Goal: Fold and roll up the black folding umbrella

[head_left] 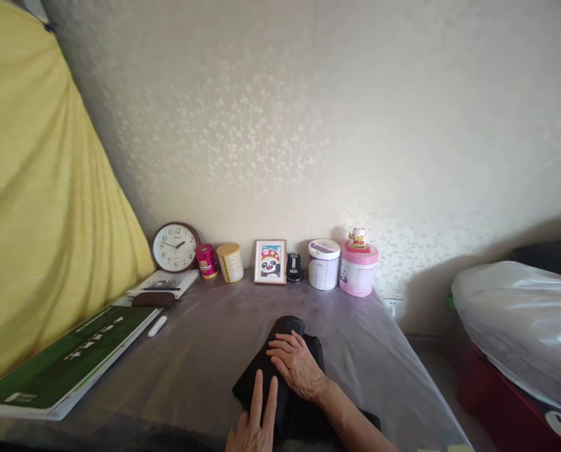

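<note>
A black folded cloth item (285, 329), perhaps a garment, lies on the grey-covered table (205, 364) close in front of me. My right hand (297, 367) rests flat across its upper part, fingers pointing left. Lower down, my left hand (256, 417) has two fingers stretched out over the dark fabric, while its other fingers are partly cut off by the bottom of the view. Neither hand grips the fabric. The exact kind of the black item cannot be made out, since my hands and right forearm cover part of it.
Along the wall stand a round clock (176, 247), a pink tin (207, 261), a yellow tin (231, 262), a framed panda picture (270, 262), a white tub (324, 267) and a pink tub (358, 276) with a figurine. At left lie a green book (73, 358) and a white pen-like object (157, 326).
</note>
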A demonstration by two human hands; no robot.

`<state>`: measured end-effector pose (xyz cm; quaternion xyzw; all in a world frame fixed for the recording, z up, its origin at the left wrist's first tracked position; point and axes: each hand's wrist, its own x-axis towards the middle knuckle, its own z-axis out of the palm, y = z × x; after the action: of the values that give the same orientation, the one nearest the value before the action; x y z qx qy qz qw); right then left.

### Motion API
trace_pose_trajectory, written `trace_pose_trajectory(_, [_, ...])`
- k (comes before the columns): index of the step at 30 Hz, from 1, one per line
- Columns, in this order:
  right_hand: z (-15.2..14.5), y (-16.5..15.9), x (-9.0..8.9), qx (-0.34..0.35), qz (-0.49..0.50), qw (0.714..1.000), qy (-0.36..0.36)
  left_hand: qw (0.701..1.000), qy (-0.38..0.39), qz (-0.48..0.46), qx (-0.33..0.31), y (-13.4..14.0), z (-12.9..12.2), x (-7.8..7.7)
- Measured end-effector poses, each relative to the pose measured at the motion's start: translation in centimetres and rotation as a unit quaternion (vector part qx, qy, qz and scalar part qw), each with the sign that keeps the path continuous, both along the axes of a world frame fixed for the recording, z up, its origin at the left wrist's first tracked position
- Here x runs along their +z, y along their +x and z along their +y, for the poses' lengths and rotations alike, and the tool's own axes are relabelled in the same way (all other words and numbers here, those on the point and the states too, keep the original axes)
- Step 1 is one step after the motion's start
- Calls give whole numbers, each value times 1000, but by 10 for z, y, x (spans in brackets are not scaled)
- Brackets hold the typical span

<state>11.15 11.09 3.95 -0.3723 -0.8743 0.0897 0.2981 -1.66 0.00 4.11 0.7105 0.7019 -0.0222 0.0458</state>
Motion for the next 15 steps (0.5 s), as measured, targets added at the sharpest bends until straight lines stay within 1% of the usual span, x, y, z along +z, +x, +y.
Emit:
trace_pose_trajectory(3, [12, 2, -2, -12, 12, 1000, -1, 998, -57, -19, 22, 7, 6, 1])
trace_pose_trajectory(6, [25, 6, -2, -75, 34, 997, 1, 992, -103, -59, 31, 7, 11, 5])
trace_pose_trajectory(8, [31, 10, -1, -122, 53, 991, -2, 991, -112, -76, 20, 2, 12, 9])
trace_pose_trajectory(10, [36, 17, 1, -152, 89, 984, -20, 989, -111, -102, 3, -7, 12, 14])
trace_pose_trajectory(11, [38, 23, 1, -163, 125, 978, -44, 987, -103, -123, -5, -12, 12, 17])
trace_pose_trajectory(13, [40, 38, 2, -184, 217, 952, -113, 979, -65, -193, -17, -22, 10, 26])
trace_pose_trajectory(14, [42, 47, 2, -195, 264, 932, -151, 969, -45, -241, -19, -27, 8, 31])
trace_pose_trajectory(15, [42, 56, 3, -206, 295, 916, -179, 952, -25, -303, -24, -32, 6, 37])
